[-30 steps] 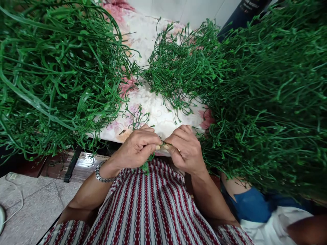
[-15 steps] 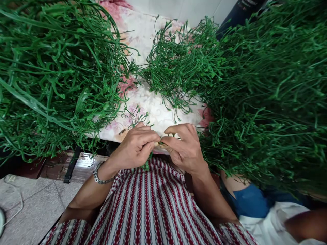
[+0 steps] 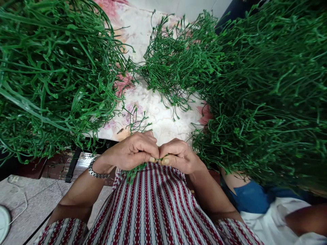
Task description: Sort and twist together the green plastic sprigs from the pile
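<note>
My left hand (image 3: pixel 133 151) and my right hand (image 3: pixel 177 156) meet thumb to thumb just above my striped lap (image 3: pixel 153 207), both closed in a pinch on a thin green plastic stem (image 3: pixel 158 159). A green tuft of that stem (image 3: pixel 134 170) hangs below my left palm. A silver bracelet (image 3: pixel 95 173) circles my left wrist. Just beyond the hands lies a small loose green sprig (image 3: pixel 136 120) on the floral cloth (image 3: pixel 158 115).
Large heaps of green plastic stems fill the left (image 3: pixel 51 75), the middle back (image 3: pixel 178 68) and the right (image 3: pixel 268 95). Another person in blue and white (image 3: pixel 258 207) sits at my right. A tiled floor with a white cord (image 3: pixel 20 200) is at lower left.
Both hands have drawn closer together and moved down toward my lap, the fingers curling tighter on the stem. The view has tilted slightly.
</note>
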{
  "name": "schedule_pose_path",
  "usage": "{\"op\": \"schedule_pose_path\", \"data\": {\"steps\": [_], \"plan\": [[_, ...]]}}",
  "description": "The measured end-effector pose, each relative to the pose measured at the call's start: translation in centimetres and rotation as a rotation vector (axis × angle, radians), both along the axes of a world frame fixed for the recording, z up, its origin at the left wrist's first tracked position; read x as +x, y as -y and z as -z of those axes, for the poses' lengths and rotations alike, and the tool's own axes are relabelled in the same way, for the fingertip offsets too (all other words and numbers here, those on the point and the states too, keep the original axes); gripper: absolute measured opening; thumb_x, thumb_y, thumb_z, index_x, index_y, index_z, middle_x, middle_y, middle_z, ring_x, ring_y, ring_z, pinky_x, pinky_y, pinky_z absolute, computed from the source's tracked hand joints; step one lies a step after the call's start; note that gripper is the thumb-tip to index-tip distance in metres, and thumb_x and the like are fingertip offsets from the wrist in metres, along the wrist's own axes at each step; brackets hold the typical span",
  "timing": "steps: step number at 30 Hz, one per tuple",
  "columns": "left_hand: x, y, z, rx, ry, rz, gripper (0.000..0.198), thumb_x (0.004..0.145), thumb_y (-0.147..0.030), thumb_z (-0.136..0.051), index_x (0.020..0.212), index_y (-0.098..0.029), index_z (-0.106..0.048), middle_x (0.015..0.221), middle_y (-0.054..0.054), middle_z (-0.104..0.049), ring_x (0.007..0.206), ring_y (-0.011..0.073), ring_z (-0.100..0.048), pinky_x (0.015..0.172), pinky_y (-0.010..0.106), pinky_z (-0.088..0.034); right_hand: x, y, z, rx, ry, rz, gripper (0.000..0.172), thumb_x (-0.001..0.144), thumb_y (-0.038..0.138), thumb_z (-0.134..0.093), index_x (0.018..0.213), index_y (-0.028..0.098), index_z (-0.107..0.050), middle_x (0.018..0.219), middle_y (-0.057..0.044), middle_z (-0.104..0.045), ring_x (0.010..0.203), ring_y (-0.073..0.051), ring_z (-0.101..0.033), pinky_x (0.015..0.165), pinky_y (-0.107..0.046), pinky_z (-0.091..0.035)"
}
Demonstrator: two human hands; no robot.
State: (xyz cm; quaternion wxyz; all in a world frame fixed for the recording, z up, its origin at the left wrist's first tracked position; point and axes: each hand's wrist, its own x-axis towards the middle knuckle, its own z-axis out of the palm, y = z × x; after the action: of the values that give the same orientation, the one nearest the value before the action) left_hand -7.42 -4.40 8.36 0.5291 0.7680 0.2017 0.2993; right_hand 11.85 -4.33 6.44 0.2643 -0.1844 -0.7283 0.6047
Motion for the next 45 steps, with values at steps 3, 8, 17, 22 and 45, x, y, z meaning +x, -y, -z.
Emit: {"op": "schedule_pose_path", "data": {"steps": [3,8,17,22,45], "plan": [[0.3,0.0,-0.3,-0.1,-0.015,0.123,0.027,0.085,-0.029,-0.044,0.064,-0.021,-0.059,0.056,0.002,-0.061,0.056,0.0146,-0.054,0.072,0.034,-0.042,-0.3,0.0,1.0,-0.195,-0.07,-0.12,0.032,0.081,0.044,-0.054,0.066,0.016,-0.059,0.054,0.001,-0.057,0.044,-0.007,-0.048,0.045,-0.019,-0.038],[0.1,0.1,-0.2,-0.165,0.006,0.219,0.029,0.085,-0.03,-0.046,0.063,-0.022,-0.063,0.055,0.003,-0.063,0.056,0.0156,-0.055,0.073,0.036,-0.043,0.0,0.3,1.6,-0.287,-0.274,-0.259,0.042,0.082,0.049,-0.051,0.054,0.018,-0.056,0.044,0.002,-0.052,0.038,-0.006,-0.047,0.043,-0.019,-0.039],[1.2,-1.2,0.4,-0.163,0.068,-0.562,0.016,0.082,-0.026,-0.052,0.079,-0.015,-0.063,0.072,0.003,-0.059,0.068,0.0125,-0.051,0.062,0.026,-0.04,0.9,-1.0,-0.8,0.036,-0.065,0.604,0.027,0.081,0.04,-0.056,0.093,0.017,-0.062,0.058,0.003,-0.047,0.047,-0.007,-0.037,0.044,-0.021,-0.029],[2.2,-1.0,1.0,-0.266,0.172,-0.645,0.027,0.072,-0.012,-0.045,0.095,-0.019,-0.056,0.082,0.002,-0.052,0.079,0.0149,-0.047,0.067,0.026,-0.04,-0.2,-0.5,-1.2,0.297,0.221,0.671,0.013,0.08,0.025,-0.058,0.092,0.019,-0.06,0.076,0.001,-0.061,0.057,-0.008,-0.051,0.052,-0.021,-0.039],[2.5,0.3,0.2,0.253,-0.136,-0.734,0.014,0.076,-0.006,-0.049,0.082,-0.018,-0.054,0.077,0.001,-0.05,0.076,0.014,-0.05,0.067,0.027,-0.042,0.5,-1.2,-0.4,0.529,0.136,0.664,0.008,0.078,0.015,-0.057,0.084,0.017,-0.063,0.071,-0.002,-0.054,0.065,-0.012,-0.052,0.059,-0.027,-0.042]]}}
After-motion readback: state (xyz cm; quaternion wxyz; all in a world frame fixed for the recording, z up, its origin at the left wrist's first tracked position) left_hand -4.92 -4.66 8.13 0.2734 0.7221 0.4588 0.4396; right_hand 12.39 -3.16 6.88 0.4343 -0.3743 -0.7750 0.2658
